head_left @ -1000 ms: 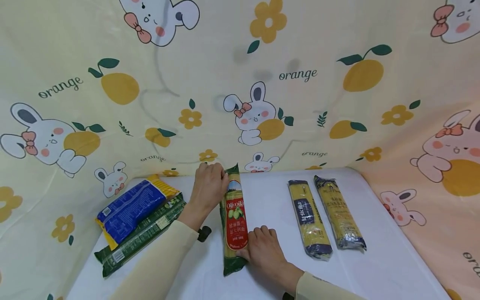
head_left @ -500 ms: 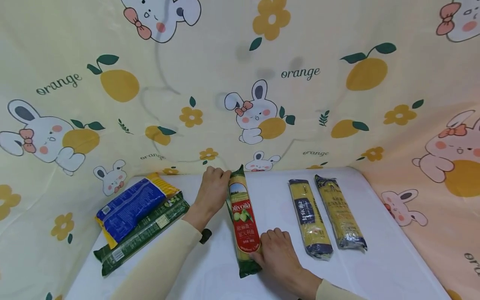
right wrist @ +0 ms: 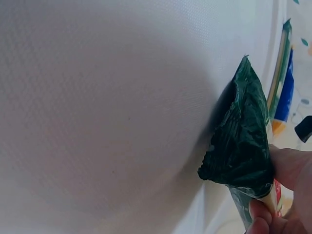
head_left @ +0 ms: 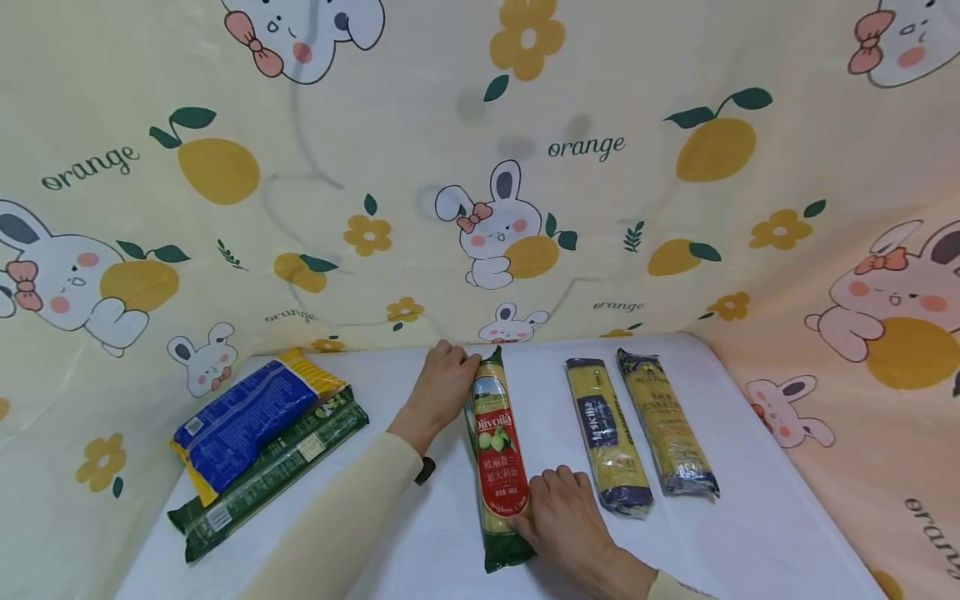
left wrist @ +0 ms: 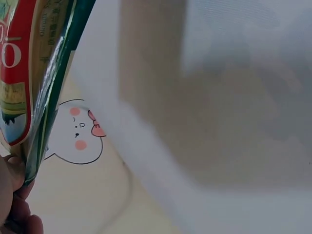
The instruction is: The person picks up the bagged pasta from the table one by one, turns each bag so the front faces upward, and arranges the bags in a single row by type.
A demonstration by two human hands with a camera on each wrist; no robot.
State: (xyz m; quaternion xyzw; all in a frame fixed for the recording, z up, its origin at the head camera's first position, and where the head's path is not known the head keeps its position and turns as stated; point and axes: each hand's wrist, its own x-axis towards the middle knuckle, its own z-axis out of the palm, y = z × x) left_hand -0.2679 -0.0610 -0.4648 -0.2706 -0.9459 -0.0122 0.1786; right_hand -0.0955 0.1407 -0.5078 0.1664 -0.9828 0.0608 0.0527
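Observation:
In the head view a green-ended spaghetti packet (head_left: 501, 454) with a red label lies lengthwise at mid-table, label up. My left hand (head_left: 438, 392) pinches its far end; the left wrist view shows the thumb and curled fingers (left wrist: 19, 195) at that tip of the packet (left wrist: 14, 63). Near the other end, my right hand (head_left: 566, 518) grips the packet's right side, its thumb over the front. The right wrist view has the crumpled dark green end (right wrist: 241, 141) sticking out past the thumb (right wrist: 287, 165).
To the right lie two yellow pasta packets, one with a dark blue label (head_left: 609, 437) and one plainer (head_left: 667, 425). On the left, a blue and yellow bag (head_left: 251, 421) overlaps a green packet (head_left: 277, 471). A patterned cloth (head_left: 420, 167) rises behind the white table (head_left: 420, 550).
Both hands have moved the spaghetti packet to the right, closer to the yellow packets, and its near end has swung right. The grip looks the same, and the other packets stay in place.

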